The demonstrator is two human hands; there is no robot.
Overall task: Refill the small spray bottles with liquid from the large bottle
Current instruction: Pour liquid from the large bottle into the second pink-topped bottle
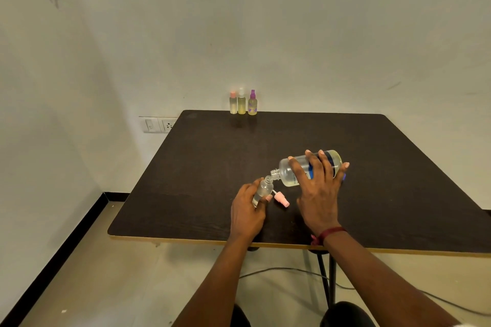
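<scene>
Mid-pour, frame centre: our right hand (pixel 317 183) grips the large bottle (pixel 297 168), left hand (pixel 247 210) the open small bottle (pixel 263 190); three capped spray bottles (pixel 243 102) at upper centre look filled.

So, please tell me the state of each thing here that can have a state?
large bottle: uncapped, tipped, neck at small bottle's mouth
small spray bottle: open, tilted, held
pink spray cap: off, lying on table
three bottles at back: capped, upright
left hand: gripping small bottle
right hand: gripping large bottle
</scene>
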